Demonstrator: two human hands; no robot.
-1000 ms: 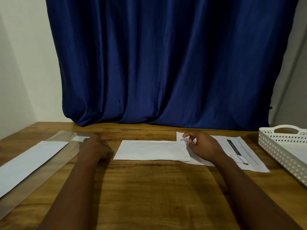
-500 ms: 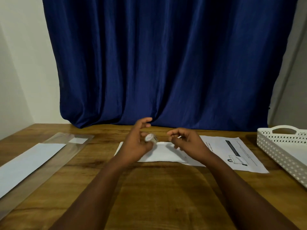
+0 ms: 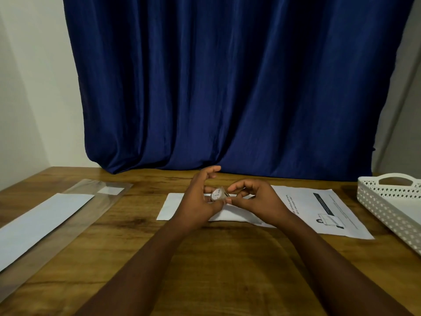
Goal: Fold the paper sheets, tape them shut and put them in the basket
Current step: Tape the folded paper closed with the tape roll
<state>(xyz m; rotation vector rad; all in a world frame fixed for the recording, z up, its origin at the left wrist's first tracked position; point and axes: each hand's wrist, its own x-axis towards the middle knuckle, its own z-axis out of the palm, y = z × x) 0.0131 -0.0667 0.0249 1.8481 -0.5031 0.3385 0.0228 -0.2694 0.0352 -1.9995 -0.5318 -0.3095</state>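
Left hand (image 3: 200,199) grips small tape roll (image 3: 217,194) between thumb and curled fingers; index finger raised, extended toward far side. Right hand (image 3: 255,201) just right of roll, fingers curled, fingertips at roll edge; whether they pinch tape end cannot be told. Both hands held above folded paper sheet (image 3: 173,207) at table (image 3: 218,258) centre. Printed sheet (image 3: 328,210) lies right of it. White basket (image 3: 387,201) at far right edge.

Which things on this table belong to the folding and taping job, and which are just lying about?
In the job:
small clear tape roll, held in left hand
folded white paper
printed sheet
white perforated basket

Lying about:
clear plastic sleeve
blue curtain
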